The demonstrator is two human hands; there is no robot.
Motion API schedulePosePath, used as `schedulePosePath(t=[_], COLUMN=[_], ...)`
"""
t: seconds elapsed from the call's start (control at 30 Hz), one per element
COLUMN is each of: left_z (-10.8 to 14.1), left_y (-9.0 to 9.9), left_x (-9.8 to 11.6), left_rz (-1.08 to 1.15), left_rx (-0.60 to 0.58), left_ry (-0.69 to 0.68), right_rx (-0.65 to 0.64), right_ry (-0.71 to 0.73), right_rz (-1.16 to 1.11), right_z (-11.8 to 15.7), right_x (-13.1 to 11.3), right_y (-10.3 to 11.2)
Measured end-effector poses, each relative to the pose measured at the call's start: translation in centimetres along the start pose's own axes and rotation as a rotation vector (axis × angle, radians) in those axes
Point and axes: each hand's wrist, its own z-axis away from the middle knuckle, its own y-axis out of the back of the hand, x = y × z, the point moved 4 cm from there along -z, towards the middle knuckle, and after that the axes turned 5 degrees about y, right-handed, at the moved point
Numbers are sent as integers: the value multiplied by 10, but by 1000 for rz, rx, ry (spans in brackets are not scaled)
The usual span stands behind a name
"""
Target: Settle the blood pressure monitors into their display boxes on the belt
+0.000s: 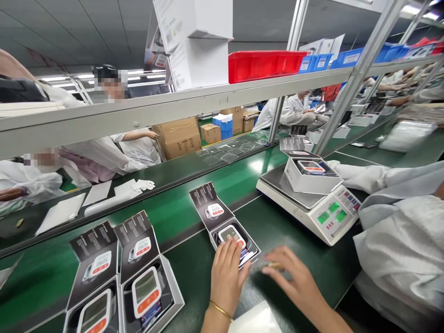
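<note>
An open box (pixel 255 246) with a white and orange monitor (pixel 233 232) inside stands in front of me, its dark printed lid (pixel 212 206) folded back. My left hand (pixel 227 268), with a gold bracelet at the wrist, lies over the near part of this monitor, fingers stretched out. To the right of the box, my right hand (pixel 294 277) is curled and blurred by motion. Something small and yellowish shows between its thumb and fingers, too smeared to name. Two more open boxes with monitors (pixel 146 291) (pixel 95 314) stand side by side at the lower left.
A white scale (pixel 328 222) bears another open box (pixel 305 178) at the right, beside a person's sleeve (pixel 398 222). A metal shelf (pixel 208 104) crosses above, holding a red bin (pixel 267 64). White gloves (pixel 144 185) lie across the green belt.
</note>
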Motion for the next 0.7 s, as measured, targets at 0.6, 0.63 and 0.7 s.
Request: schedulePosePath(t=[0.6,0.63,0.7], left_z=[90,97,113], left_y=[119,123,127], left_x=[-82,-82,-77], left_rz=[-411,-418,-429], left_rx=[-137,-128,-86], left_ry=[110,135,182], right_rx=[-550,-572,-595], right_ry=[-332,-319,-300], right_rz=[-174,-144,-82], right_z=[51,55,60], right_x=[-27,-33,-44], right_y=[-68,-73,-82])
